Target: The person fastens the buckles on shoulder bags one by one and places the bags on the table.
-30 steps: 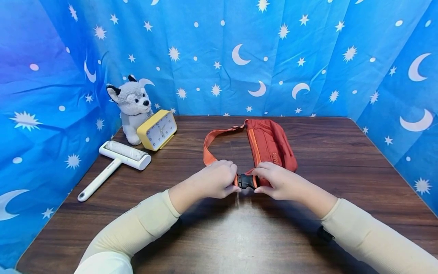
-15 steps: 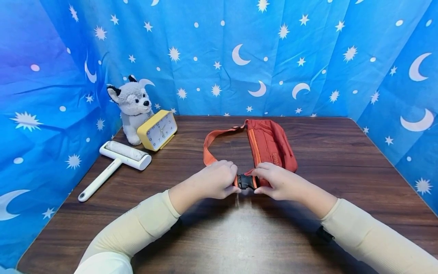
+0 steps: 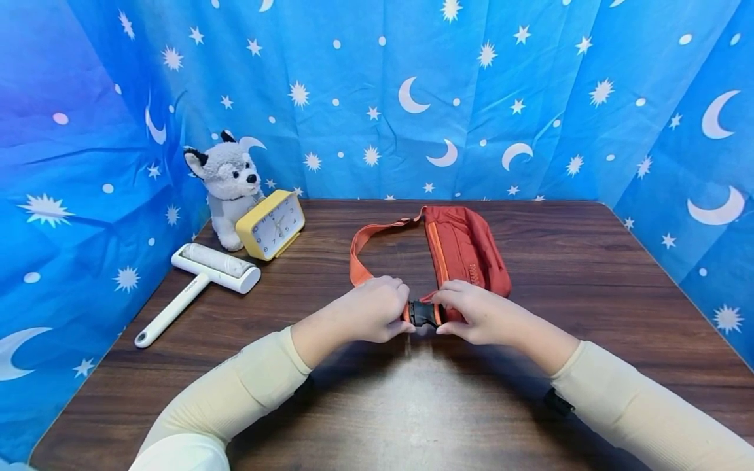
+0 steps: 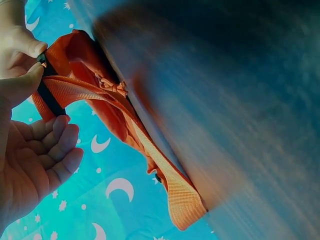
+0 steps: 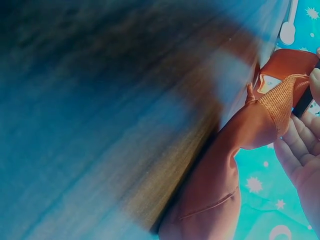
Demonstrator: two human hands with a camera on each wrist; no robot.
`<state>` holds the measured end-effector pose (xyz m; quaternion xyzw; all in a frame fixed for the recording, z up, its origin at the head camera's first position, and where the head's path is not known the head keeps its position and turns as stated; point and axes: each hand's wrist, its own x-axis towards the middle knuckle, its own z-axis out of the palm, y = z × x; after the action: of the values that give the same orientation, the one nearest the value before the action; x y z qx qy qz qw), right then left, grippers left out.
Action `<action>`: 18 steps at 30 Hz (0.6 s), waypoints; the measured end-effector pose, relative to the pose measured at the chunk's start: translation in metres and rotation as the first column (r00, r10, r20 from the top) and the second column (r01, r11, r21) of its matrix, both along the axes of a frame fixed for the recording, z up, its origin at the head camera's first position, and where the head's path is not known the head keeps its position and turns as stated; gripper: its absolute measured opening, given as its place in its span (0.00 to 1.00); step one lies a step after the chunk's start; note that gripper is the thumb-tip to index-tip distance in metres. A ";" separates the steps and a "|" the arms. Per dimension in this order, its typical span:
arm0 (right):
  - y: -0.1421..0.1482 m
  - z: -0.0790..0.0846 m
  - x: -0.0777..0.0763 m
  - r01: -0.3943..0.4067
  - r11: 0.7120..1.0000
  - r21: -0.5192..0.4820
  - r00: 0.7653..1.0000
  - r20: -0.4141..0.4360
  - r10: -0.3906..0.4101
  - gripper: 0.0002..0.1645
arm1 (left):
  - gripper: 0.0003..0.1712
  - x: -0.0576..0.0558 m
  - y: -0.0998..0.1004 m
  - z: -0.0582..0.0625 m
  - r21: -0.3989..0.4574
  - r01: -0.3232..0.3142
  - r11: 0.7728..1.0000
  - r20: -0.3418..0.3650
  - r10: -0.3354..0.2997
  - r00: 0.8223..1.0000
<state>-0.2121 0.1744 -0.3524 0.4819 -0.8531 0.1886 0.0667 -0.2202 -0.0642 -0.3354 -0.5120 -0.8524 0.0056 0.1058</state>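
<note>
A red waist bag (image 3: 465, 245) lies on the table, its orange strap (image 3: 359, 252) looping out to the left. The strap's black side-release buckle (image 3: 425, 314) is held between both hands, and its two halves look joined. My left hand (image 3: 377, 309) pinches the buckle's left end with the webbing, between thumb and fingers. At the other end, my right hand (image 3: 484, 315) pinches the right side in front of the bag. In the left wrist view, the buckle (image 4: 50, 97) is partly covered by the thumb. The right wrist view shows the bag's fabric (image 5: 215, 182) below the fingers.
To the left, a white lint roller (image 3: 203, 281) lies on the dark wooden table (image 3: 565, 261). Behind it stand a yellow alarm clock (image 3: 271, 224) and a plush husky (image 3: 226, 183). A blue curtain (image 3: 353, 72) with stars and moons surrounds the table's back and sides.
</note>
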 end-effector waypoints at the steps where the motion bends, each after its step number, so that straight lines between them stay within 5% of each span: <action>1: 0.000 0.000 0.000 -0.002 1.000 0.000 1.000 0.000 0.002 0.22 | 0.22 0.000 0.000 0.001 -0.009 -0.004 1.000 0.004 0.004 1.000; 18: -0.002 -0.003 0.001 -0.004 1.000 0.018 1.000 -0.017 0.004 0.23 | 0.22 0.000 0.000 -0.001 -0.021 0.016 1.000 -0.023 -0.017 1.000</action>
<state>-0.2112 0.1725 -0.3551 0.4856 -0.8533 0.1770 0.0691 -0.2202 -0.0637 -0.3366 -0.5199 -0.8469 0.0197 0.1103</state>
